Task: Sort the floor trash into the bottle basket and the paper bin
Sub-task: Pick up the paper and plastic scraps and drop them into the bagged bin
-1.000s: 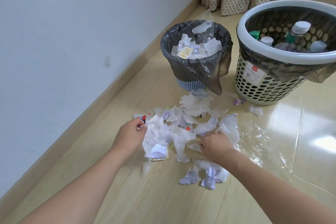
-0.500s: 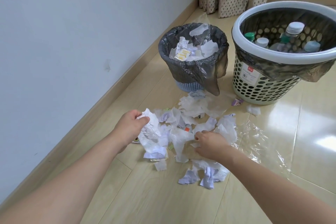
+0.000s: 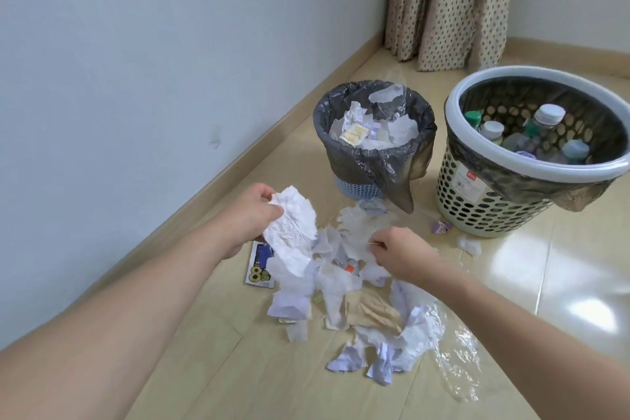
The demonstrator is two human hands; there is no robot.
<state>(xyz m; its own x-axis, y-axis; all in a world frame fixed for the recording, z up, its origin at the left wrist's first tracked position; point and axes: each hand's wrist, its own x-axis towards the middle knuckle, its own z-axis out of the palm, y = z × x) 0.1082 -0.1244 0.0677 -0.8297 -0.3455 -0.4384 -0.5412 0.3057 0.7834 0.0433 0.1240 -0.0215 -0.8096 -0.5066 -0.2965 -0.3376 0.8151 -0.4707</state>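
A pile of crumpled paper scraps lies on the wooden floor in front of me. My left hand is shut on a large crumpled white sheet, lifted above the pile's left side. My right hand pinches thin white paper at the pile's right side. Beyond the pile stands the small paper bin with a grey liner, holding crumpled paper. To its right is the white perforated bottle basket, with several plastic bottles inside.
A printed card lies left of the pile. Clear plastic film spreads on the floor at right. A purple wrapper and a white scrap lie by the basket. The wall runs along the left; a dotted curtain hangs behind.
My left hand has raised the large white sheet off the pile, uncovering the printed card. My right hand has moved up and right, pinching paper. The view has tilted up.
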